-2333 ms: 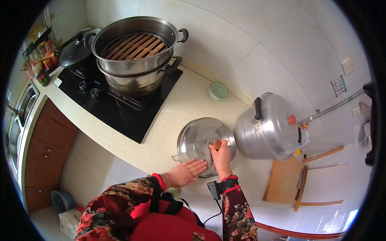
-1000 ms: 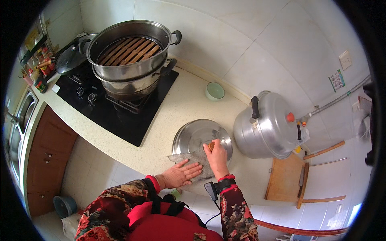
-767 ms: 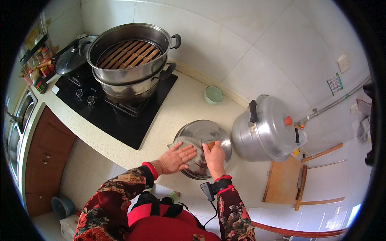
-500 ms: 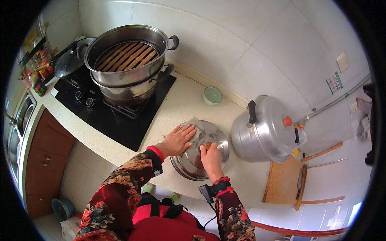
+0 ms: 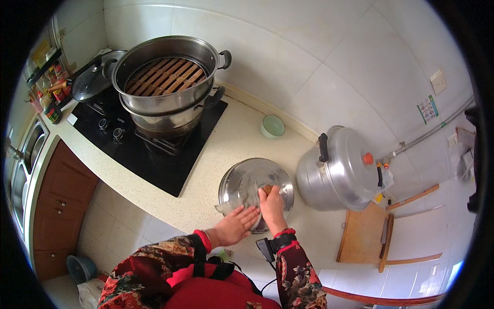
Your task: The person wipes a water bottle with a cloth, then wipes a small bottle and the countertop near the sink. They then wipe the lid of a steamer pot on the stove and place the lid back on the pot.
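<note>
A round, shiny metal pot lid (image 5: 253, 169) lies on the counter in front of me. My right hand (image 5: 273, 207) is closed around its brown knob (image 5: 267, 189). A thin, greyish, see-through cloth (image 5: 226, 205) lies on the lid's near left part. Flat on the cloth rests my left hand (image 5: 235, 225), its fingers stretched out toward the lid's near rim. The palm hides part of the cloth and rim.
A steel steamer pot (image 5: 167, 92) with wooden slats inside stands on the black gas hob (image 5: 182, 170) at left. A pale green bowl (image 5: 272, 126) sits behind the lid. Right of it stands a large lidded aluminium pot (image 5: 329, 175), near a wooden board (image 5: 360, 234).
My left hand has slid over the lid from its far left side toward its near edge, taking the cloth along. My right hand stays on the knob.
</note>
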Available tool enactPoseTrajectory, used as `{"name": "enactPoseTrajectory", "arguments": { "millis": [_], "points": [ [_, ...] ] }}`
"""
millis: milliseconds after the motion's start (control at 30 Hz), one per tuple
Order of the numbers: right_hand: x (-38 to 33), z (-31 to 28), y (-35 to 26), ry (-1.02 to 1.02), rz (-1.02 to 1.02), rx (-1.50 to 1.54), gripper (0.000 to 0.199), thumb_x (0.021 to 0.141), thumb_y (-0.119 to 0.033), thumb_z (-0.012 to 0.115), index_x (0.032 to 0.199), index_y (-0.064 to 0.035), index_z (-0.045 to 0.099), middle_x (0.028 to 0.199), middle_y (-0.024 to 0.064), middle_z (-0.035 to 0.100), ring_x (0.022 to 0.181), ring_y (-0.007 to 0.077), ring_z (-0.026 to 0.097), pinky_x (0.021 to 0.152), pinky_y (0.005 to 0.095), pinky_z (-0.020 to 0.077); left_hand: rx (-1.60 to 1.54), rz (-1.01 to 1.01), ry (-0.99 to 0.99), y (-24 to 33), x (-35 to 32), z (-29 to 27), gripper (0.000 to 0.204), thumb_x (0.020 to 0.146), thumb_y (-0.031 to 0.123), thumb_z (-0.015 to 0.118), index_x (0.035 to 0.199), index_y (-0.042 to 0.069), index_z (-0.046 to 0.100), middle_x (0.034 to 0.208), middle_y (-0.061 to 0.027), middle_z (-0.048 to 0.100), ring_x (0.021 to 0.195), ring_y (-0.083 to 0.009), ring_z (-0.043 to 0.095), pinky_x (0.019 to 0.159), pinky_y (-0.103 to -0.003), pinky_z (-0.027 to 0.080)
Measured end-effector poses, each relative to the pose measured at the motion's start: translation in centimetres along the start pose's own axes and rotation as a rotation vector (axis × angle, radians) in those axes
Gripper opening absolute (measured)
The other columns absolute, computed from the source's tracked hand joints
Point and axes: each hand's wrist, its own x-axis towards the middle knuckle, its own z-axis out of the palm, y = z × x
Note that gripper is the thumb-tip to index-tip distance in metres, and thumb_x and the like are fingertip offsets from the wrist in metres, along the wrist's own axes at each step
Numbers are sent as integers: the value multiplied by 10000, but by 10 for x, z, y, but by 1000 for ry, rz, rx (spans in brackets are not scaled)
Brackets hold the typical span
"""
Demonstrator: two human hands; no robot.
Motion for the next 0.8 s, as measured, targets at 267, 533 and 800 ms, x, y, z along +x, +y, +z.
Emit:
{"name": "enactPoseTrajectory", "arguments": {
  "millis": [267,533,800],
  "points": [
    [-5,-1,-4,-9,18,-19,411,910,-355,596,1004,15,443,876,294,630,841,487,600,720,536,474,-44,-104,173,-20,1,0,635,929,341,491,1452,19,329,1485,-171,361,1399,-304,314,1167,-457,180],
    [-1,-3,0,-33,48,-12,425,921,-357,581,991,30,419,861,301,623,808,488,609,708,544,489,7,-184,143,-75,64,-34,471,949,332,459,1299,19,509,1333,-161,510,1350,-319,369,1135,-464,230],
    [3,-6,-7,-72,82,-21,414,931,-341,567,1006,38,421,848,302,631,823,486,614,716,543,485,-5,-191,230,-52,53,-20,546,948,346,467,1385,21,420,1414,-159,433,1398,-331,293,1148,-501,178]
  ]
}}
